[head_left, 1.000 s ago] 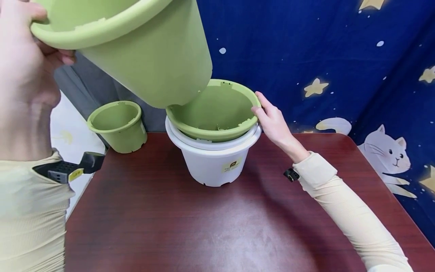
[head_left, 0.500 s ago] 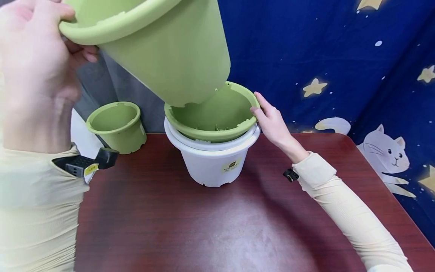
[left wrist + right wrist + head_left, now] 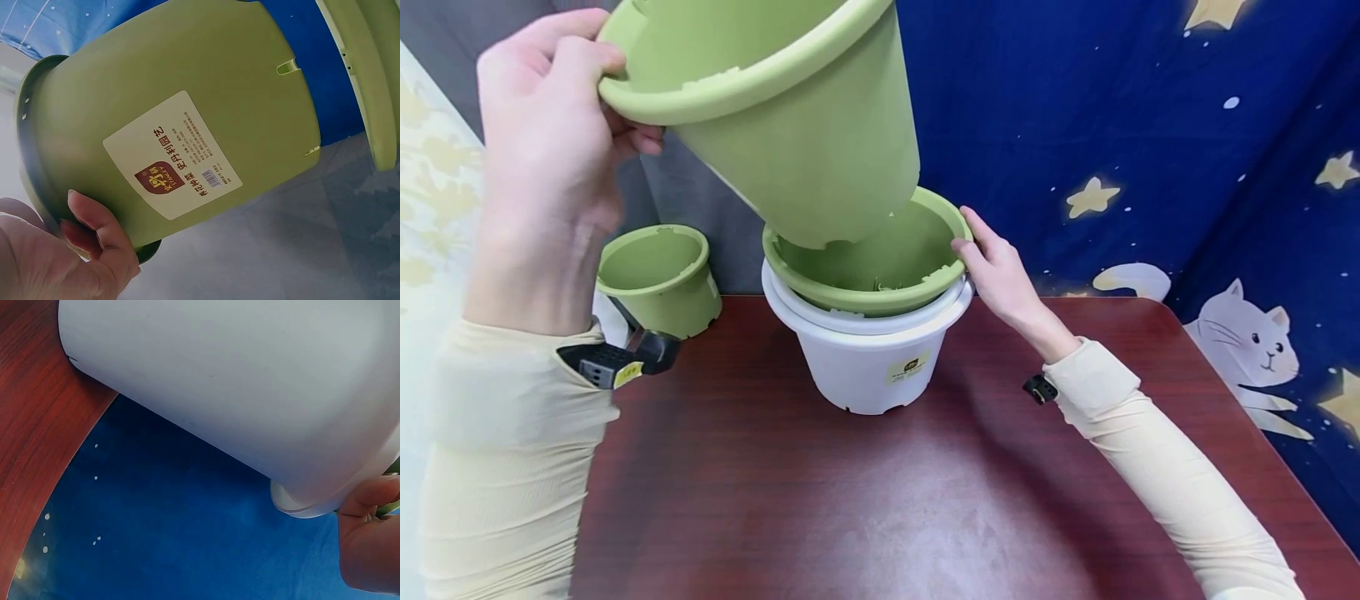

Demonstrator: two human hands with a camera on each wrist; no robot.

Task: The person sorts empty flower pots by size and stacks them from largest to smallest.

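Observation:
My left hand [image 3: 553, 133] grips the rim of a green flower pot [image 3: 820, 142] and holds it tilted in the air, its base over the stack. A cream label [image 3: 175, 156] shows on that pot's side in the left wrist view. Below it, another green pot [image 3: 925, 250] sits nested in white pots [image 3: 872, 367] standing on the table. My right hand [image 3: 1000, 271] holds the nested green pot's rim at its right side, thumb on top. In the right wrist view the right hand [image 3: 372, 537] is at the rim beside the white pot wall [image 3: 206, 369].
A third green pot [image 3: 662, 287] stands upright at the table's back left corner. The dark red table [image 3: 865, 500] ends at a blue curtain [image 3: 1000, 100] behind and to the right, with a grey curtain [image 3: 647, 179] at back left.
My left hand has moved right and slightly down with the tilted green pot, bringing it further over the stack. My right hand has stayed on the nested pot's rim.

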